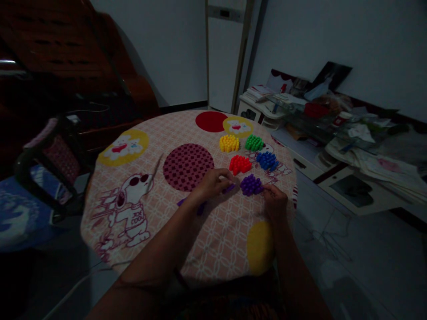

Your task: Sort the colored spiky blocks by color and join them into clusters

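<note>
A tight cluster of purple pegs (pixel 251 185) lies on the round table between my hands. My left hand (pixel 215 183) is just left of it with curled fingers, and a small purple piece (pixel 229 188) shows at the fingertips. At the cluster's right edge, my right hand (pixel 275 201) has thumb and finger pinched against the pegs. More purple pieces (pixel 200 209) lie beside my left forearm, partly covered by it. Behind the purple cluster stand red pegs (pixel 240 164), blue pegs (pixel 267 161), yellow pegs (pixel 229 143) and green pegs (pixel 254 142), grouped by colour.
A patterned cloth (pixel 227 249) with cartoon dogs and coloured circles covers the table. To the right, a low cabinet (pixel 353 186) carries papers and clutter. A chair (pixel 53 160) stands at the left, with a wooden sofa (pixel 110 89) behind it. The room is dim.
</note>
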Demonstrator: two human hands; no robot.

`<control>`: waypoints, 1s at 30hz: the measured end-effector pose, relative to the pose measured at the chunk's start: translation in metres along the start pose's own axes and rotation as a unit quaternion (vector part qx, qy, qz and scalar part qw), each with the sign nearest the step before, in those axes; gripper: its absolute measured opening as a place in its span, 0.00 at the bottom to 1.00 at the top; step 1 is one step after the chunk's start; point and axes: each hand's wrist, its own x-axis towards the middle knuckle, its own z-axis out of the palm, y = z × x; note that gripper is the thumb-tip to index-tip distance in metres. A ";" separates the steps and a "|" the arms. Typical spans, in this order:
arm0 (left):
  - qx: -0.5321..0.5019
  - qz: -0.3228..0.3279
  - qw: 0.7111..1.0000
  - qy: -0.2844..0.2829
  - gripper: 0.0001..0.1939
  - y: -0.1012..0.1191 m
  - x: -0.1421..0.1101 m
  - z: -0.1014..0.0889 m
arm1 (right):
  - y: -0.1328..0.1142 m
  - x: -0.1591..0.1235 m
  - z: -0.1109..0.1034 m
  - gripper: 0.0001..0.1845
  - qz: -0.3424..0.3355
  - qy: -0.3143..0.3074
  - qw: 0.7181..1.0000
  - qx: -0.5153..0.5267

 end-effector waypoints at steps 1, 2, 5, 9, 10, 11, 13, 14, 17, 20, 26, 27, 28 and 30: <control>-0.036 -0.007 0.999 -0.011 0.09 -0.001 0.002 0.011 | 0.001 0.000 0.000 0.12 0.001 -0.002 1.000 0.003; -0.069 -0.015 0.997 -0.025 0.11 -0.001 0.003 0.020 | 0.002 0.000 0.000 0.12 0.002 -0.005 1.000 0.006; -0.150 -0.024 0.986 -0.069 0.17 -0.004 0.005 0.038 | 0.005 0.000 0.001 0.12 0.005 -0.004 1.000 0.015; -0.145 -0.023 0.983 -0.112 0.20 -0.003 0.004 0.044 | 0.007 0.000 0.002 0.11 -0.003 -0.001 1.000 0.012; -0.130 -0.023 0.985 -0.109 0.20 -0.002 0.003 0.046 | 0.007 0.000 0.002 0.11 -0.006 -0.002 1.000 0.009; -0.113 -0.018 0.989 -0.093 0.18 -0.001 0.002 0.048 | 0.007 0.000 0.002 0.11 -0.008 -0.003 1.000 0.007; -0.067 0.013 0.997 -0.041 0.12 0.001 0.000 0.055 | 0.007 0.000 0.001 0.11 -0.009 -0.003 1.000 0.002; -0.036 0.035 0.999 -0.013 0.10 0.002 -0.002 0.059 | 0.007 0.000 0.001 0.12 -0.008 -0.003 1.000 0.001; 0.062 0.108 0.991 0.049 0.05 0.004 -0.005 0.073 | 0.006 0.001 0.000 0.12 -0.004 -0.005 1.000 -0.002; 0.133 0.154 0.976 0.082 0.03 0.001 -0.006 0.083 | 0.005 0.002 0.000 0.12 -0.001 -0.006 1.000 0.003; 0.216 0.156 0.961 0.070 0.04 -0.008 -0.002 0.095 | 0.003 0.001 -0.001 0.12 -0.007 -0.005 1.000 0.005; 0.220 0.147 0.962 0.066 0.04 -0.008 -0.001 0.096 | 0.003 0.001 -0.001 0.12 -0.008 -0.007 1.000 0.005; 0.223 0.139 0.963 0.063 0.04 -0.009 0.000 0.097 | 0.003 0.001 -0.001 0.12 -0.008 -0.009 1.000 0.005; 0.230 0.124 0.963 0.060 0.05 -0.008 0.001 0.098 | 0.002 0.001 -0.001 0.12 -0.006 -0.011 1.000 0.005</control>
